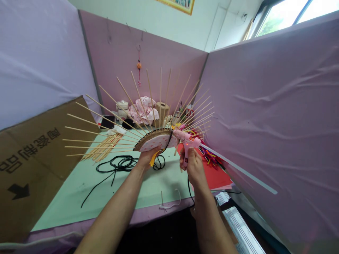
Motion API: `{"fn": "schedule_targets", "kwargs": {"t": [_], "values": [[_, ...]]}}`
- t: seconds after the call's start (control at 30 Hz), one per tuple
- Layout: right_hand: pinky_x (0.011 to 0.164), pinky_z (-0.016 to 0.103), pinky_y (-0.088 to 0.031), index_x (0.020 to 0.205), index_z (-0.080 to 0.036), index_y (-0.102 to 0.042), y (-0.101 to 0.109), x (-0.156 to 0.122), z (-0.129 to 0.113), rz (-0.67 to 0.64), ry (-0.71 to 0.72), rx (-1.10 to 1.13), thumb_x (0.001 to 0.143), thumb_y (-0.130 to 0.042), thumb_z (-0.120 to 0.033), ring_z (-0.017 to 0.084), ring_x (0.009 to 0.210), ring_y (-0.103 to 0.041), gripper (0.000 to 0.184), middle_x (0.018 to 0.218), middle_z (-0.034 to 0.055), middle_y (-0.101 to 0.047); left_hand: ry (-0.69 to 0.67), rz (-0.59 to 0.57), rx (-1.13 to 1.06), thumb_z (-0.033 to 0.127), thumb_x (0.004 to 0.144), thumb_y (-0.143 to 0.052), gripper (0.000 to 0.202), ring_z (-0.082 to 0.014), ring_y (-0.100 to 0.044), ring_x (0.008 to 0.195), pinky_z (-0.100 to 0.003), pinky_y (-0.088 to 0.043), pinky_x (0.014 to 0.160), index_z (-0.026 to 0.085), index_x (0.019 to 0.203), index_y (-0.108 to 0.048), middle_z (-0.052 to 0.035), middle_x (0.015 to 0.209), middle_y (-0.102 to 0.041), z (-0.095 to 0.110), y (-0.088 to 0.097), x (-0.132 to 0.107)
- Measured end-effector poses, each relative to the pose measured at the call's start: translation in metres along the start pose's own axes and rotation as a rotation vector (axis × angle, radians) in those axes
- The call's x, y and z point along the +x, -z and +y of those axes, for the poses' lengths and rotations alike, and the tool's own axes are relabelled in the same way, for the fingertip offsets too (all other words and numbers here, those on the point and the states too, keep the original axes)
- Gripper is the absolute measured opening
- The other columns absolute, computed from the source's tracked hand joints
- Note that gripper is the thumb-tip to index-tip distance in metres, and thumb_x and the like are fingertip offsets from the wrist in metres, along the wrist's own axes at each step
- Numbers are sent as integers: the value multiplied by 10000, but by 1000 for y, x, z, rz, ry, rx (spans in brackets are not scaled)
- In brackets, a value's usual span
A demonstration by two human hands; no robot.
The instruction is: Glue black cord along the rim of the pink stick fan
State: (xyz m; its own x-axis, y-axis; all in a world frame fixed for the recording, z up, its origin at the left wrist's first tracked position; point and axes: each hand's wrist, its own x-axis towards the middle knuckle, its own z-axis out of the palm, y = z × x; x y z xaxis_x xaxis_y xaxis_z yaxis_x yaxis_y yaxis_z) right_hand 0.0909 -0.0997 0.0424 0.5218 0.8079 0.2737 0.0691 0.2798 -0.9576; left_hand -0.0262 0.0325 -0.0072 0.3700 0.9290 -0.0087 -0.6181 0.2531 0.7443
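My left hand point(150, 157) grips the lower edge of a round cardboard disc point(156, 141) covered in pale spotted cloth, holding it up above the table. Thin wooden sticks point(127, 90) fan out from the disc's rim like rays. In my right hand point(192, 162) is a pink hot glue gun point(186, 139), its nozzle at the right part of the rim. A long translucent glue stick point(241, 169) juts from its back. Black cord point(169, 139) runs across the disc's face, and a yellow tassel point(153, 160) hangs beside my left hand. The fingertips behind the disc are hidden.
On the green tabletop point(106, 197) lie coiled black cord point(119, 164) and a bundle of sticks point(104, 146). Red paper point(214, 176) is at right. Pink cloth point(144, 109), a white jar point(122, 107) and twine point(162, 109) stand behind. Cardboard point(34, 158) leans at left.
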Motion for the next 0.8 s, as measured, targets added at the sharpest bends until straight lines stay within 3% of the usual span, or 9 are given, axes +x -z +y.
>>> {"fn": "schedule_targets", "kwargs": {"t": [0.3,0.8], "values": [[359,184,-335,854,-164,-580,-1,-1,-3,-30,5,9,864,-400,-679,57,379,-410,546,520,-50,-496,-17,-64,32,185,531,-851,489,-217,-681,881,-387,-532,849,164,982,-663,-60,959,-731,-1,3,2],[365,176,-348,735,-183,-505,-3,-3,-4,0,-2,-39,837,-415,-706,56,382,-416,540,517,-53,-491,-4,-14,31,199,475,-873,505,-231,-682,880,-425,-516,879,160,937,-673,-54,903,-732,1,-1,-2]]}}
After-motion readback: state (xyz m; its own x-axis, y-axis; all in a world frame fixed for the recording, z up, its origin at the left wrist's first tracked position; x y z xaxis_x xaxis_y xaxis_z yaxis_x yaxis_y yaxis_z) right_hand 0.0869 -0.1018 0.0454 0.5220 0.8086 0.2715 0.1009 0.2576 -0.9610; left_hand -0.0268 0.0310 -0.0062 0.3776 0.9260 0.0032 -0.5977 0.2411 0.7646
